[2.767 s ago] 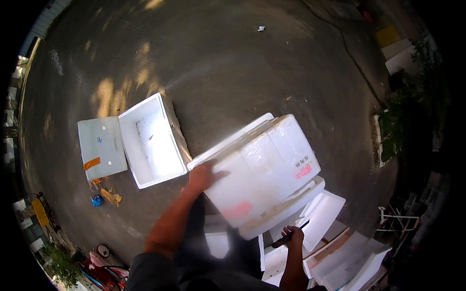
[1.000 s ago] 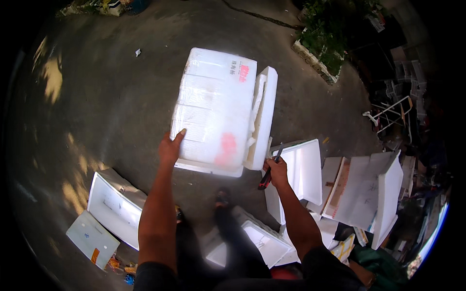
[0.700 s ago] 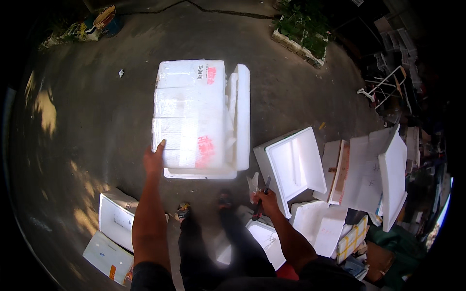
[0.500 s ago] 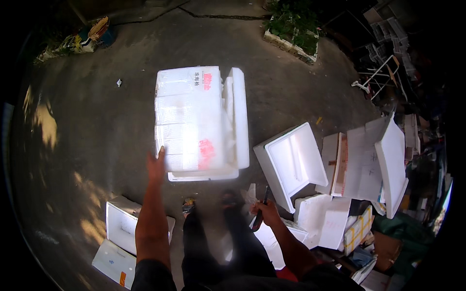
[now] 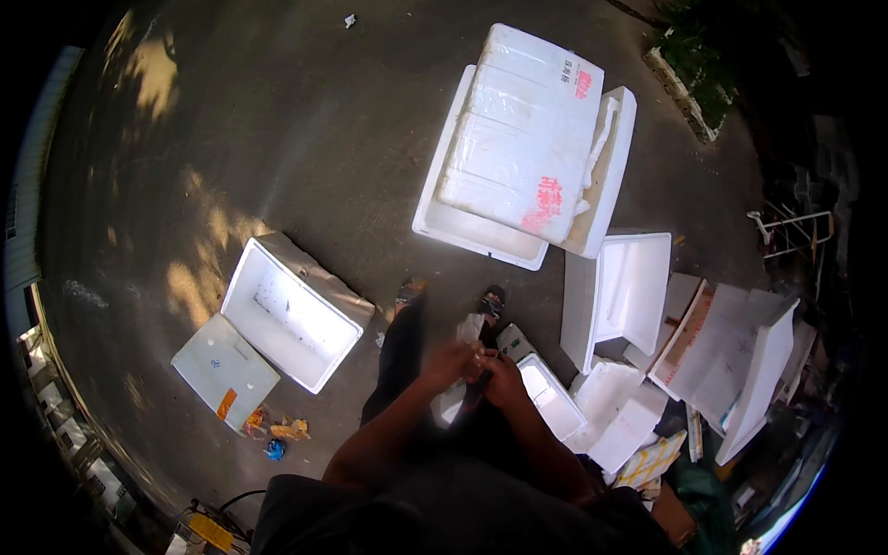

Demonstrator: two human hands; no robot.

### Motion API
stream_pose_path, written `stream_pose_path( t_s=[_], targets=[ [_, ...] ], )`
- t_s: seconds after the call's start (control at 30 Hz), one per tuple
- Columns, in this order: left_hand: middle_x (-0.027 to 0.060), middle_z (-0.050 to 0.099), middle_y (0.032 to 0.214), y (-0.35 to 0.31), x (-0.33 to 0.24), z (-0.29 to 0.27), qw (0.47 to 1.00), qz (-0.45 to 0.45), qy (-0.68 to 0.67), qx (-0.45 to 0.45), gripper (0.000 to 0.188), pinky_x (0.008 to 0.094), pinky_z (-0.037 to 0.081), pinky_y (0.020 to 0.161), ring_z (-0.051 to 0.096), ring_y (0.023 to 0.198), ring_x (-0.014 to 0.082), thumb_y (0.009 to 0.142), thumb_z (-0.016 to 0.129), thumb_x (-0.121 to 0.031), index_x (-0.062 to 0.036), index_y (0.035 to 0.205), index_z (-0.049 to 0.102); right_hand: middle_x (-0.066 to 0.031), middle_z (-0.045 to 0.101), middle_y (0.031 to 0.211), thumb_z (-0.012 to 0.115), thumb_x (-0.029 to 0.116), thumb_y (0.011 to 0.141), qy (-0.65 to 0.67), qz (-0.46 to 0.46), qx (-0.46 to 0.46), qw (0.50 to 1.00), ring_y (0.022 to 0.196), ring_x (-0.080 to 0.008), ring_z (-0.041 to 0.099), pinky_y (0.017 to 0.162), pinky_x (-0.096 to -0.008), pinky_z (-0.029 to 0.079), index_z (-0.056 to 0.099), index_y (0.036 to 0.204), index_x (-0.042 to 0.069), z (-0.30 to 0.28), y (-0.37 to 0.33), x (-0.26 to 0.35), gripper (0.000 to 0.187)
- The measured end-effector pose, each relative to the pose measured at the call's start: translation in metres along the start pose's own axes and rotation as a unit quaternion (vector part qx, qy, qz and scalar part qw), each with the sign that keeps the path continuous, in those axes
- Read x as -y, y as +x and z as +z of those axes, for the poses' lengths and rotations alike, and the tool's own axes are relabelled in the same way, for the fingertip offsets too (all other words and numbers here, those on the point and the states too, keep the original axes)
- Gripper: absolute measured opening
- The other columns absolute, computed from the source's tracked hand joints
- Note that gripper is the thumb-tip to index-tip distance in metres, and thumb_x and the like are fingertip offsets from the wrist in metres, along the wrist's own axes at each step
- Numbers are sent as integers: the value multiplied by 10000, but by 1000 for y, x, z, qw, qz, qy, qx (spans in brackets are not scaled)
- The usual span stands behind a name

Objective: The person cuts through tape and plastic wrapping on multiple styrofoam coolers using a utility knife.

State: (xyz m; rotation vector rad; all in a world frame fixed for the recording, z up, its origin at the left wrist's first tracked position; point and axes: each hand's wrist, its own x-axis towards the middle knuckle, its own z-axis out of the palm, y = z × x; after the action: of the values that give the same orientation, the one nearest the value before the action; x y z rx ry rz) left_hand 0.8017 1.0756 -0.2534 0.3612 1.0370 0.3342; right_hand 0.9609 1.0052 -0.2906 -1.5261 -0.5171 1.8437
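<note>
As the left grip (image 5: 450, 363) pinches a crumpled translucent strip (image 5: 470, 326) beside the right grip (image 5: 505, 381) (whose own hold cannot be told), sun-dappled grey ground (image 5: 324, 139) stretches beyond, bearing white foam boxes (image 5: 523, 129) ahead and to both sides, with a leafy planter (image 5: 701, 79) farther right.

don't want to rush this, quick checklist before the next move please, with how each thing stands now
1. Taped foam piece clear of both hands: ok.
2. Left hand and right hand apart: not ok, they meet.
3. Clear plastic strip away from the hands: not ok, right beside them.
4. Right palm empty: cannot tell, hidden.
5. Shoes clear of the blue scrap: ok.
</note>
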Motion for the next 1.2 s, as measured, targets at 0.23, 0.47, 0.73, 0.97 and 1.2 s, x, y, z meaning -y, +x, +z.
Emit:
stream_pose_path(
  t_s=[0.23, 0.47, 0.73, 0.97, 1.2],
  targets=[
    [125, 619, 864, 2, 27, -7, 984, 81, -92, -133, 347, 335, 543, 643, 632, 719, 220, 993, 388, -304, -6, 1003, 564, -113, 616, 979, 524, 57, 849, 145, 82, -20, 986, 932, -224, 611, 799, -377, 504, 573, 1042, -37, 44, -18, 53, 220],
    [130, 608, 822, 53, 97, -71, 860, 70, -453, -224, 233, 421, 540, 656, 628, 710, 285, 905, 539, -253, -26, 947, 563, -140, 641, 884, 545, 39, 838, -10, 54, -178, 983, 803, -226, 658, 747, -333, 563, 570, 1019, -50, -13, -10, 112, 203],
    [73, 489, 574, 109, 98, -174, 906, -44, -163, -388, 354, 354, 475, 413, 515, 427, 214, 848, 628, -360, -31, 938, 534, -17, 562, 789, 643, 161, 852, -349, -156, -189, 905, 627, -89, 536, 584, -243, 457, 579, 1022, 9, -41, 103, 281, 237],
    [245, 652, 842, 211, 189, -239, 823, -27, 192, -533, 378, 485, 507, 708, 642, 818, 410, 825, 580, -346, 15, 935, 604, 6, 531, 715, 652, 204, 822, -548, -112, -202, 804, 622, -83, 466, 567, -248, 392, 580, 930, 7, -29, 168, 295, 236],
    [259, 636, 1006, 247, 203, -262, 828, -79, 227, -506, 507, 468, 485, 821, 621, 948, 405, 845, 556, -446, 17, 1050, 559, 53, 459, 651, 649, 268, 843, -595, -183, -203, 756, 536, -39, 393, 475, -214, 309, 540, 853, 65, -49, 173, 293, 231]
  ],
)
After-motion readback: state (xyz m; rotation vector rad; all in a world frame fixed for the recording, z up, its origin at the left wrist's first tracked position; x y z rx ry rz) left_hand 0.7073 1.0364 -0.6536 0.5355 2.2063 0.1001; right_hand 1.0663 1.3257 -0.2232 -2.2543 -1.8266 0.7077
